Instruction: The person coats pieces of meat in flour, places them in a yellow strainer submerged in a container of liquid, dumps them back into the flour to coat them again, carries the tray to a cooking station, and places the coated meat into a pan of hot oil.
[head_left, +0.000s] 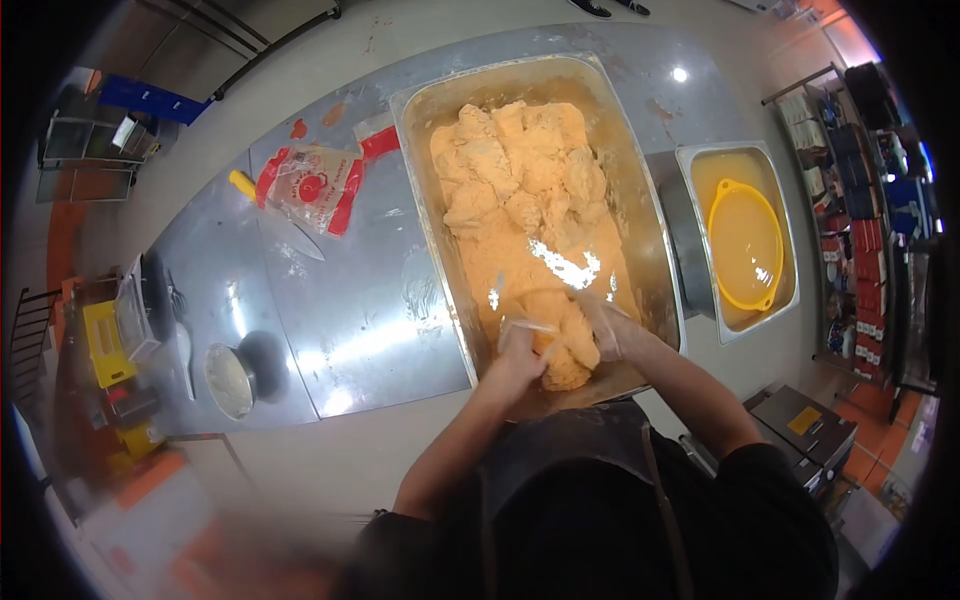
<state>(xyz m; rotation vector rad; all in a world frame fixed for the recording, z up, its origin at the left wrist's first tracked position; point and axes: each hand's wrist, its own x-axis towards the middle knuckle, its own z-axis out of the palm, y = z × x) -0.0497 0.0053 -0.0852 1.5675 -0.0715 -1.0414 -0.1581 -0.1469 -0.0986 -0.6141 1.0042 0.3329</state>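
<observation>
A deep metal tub (447, 300) holds orange breading flour (505, 262) and lumpy coated pieces (515, 165) heaped at its far end. My left hand (522, 352), in a clear plastic glove, is closed at the near end of the tub, against a coated piece (575, 335). My right hand (612, 332), also in a clear glove, curls round the other side of that piece. Flour and motion blur partly hide the fingertips of both hands. What lies under the coating cannot be made out.
On the metal table (350, 285) left of the tub lie a red-and-clear plastic bag (312, 185), a yellow-handled knife (243, 185) and a metal bowl (231, 382). To the right, a yellow strainer basket (714, 235) sits in a pan of cloudy liquid (685, 155).
</observation>
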